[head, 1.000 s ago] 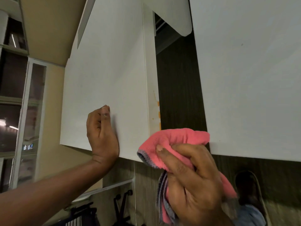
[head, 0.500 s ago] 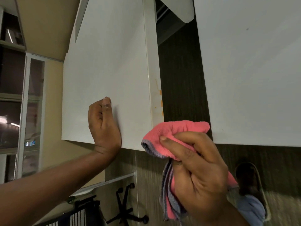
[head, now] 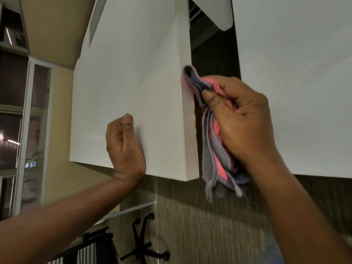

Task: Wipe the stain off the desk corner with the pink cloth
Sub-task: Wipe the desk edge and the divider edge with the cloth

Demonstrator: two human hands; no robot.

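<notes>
A white desk point(head: 129, 96) fills the middle of the head view, its right side edge facing me near the front corner. Orange-yellow stain marks point(head: 194, 121) run down that side edge. My right hand point(head: 242, 121) is shut on a folded pink cloth with grey trim point(head: 213, 141), and the cloth's top fold presses against the desk's side edge just above the stain. The rest of the cloth hangs down beside the corner. My left hand point(head: 124, 143) rests on the desk top near its front edge, fingers curled with nothing in them.
A second white desk point(head: 295, 88) stands to the right across a narrow gap over dark carpet point(head: 200, 216). A black office chair base point(head: 144, 242) sits on the floor below the corner. Glass cabinets point(head: 21, 130) line the left side.
My right hand has risen with the cloth from below the corner to the desk's side edge, above the stain. The left hand has stayed on the desk top.
</notes>
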